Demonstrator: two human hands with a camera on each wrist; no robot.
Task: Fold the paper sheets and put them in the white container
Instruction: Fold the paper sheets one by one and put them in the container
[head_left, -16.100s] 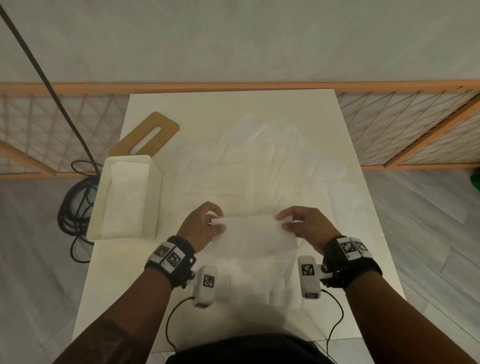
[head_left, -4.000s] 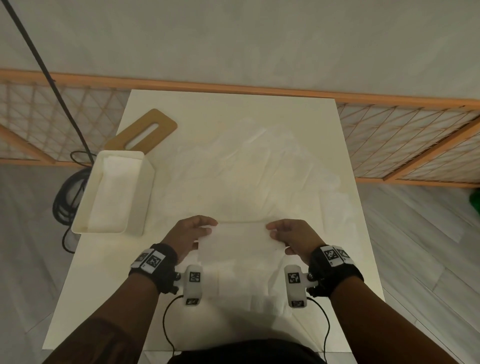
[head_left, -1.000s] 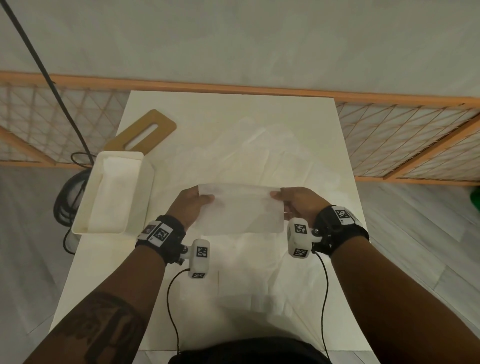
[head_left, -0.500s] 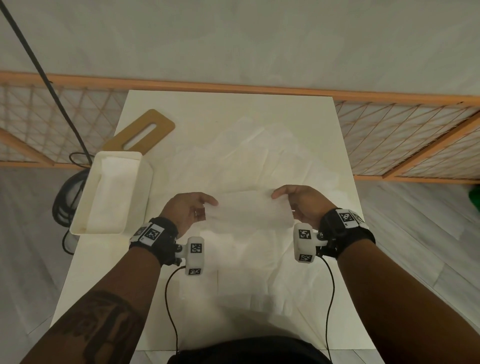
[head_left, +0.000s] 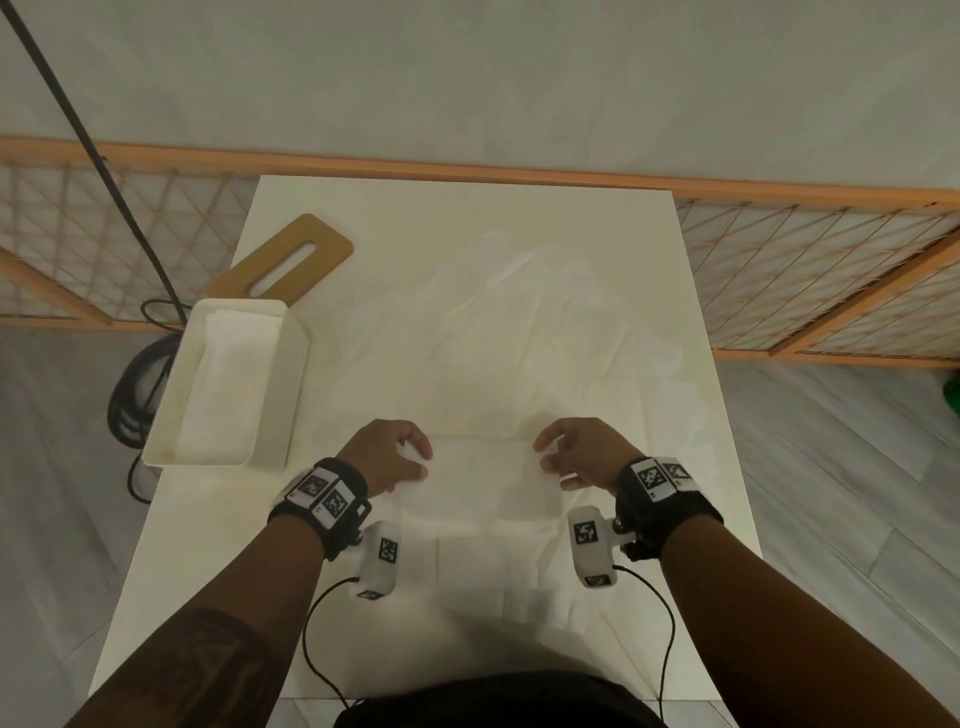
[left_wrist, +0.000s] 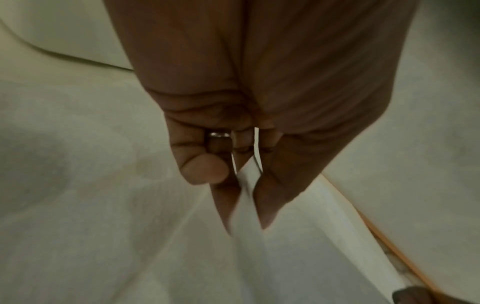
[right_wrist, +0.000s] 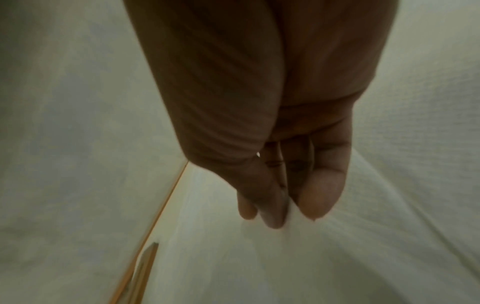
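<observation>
A white paper sheet (head_left: 488, 480), folded into a rectangle, lies low over the near-centre of the table between my hands. My left hand (head_left: 400, 457) pinches its left edge; in the left wrist view the paper (left_wrist: 248, 181) runs between the thumb and fingers of that hand (left_wrist: 241, 197). My right hand (head_left: 563, 457) pinches the right edge, and the right wrist view shows its fingertips (right_wrist: 275, 214) closed on the sheet (right_wrist: 291, 207). The white container (head_left: 156, 436) stands at the table's left edge and holds folded sheets (head_left: 223, 395).
Several loose unfolded white sheets (head_left: 498, 353) cover the middle of the white table (head_left: 457, 208). A wooden lid with a slot (head_left: 285, 260) lies behind the container. A wooden lattice fence (head_left: 831, 270) runs behind the table. Black cables (head_left: 130, 395) coil on the floor at left.
Over the last second both hands brought the folded sheet down and toward me, from raised over the pile to low over the near sheets. The grip on both edges stayed.
</observation>
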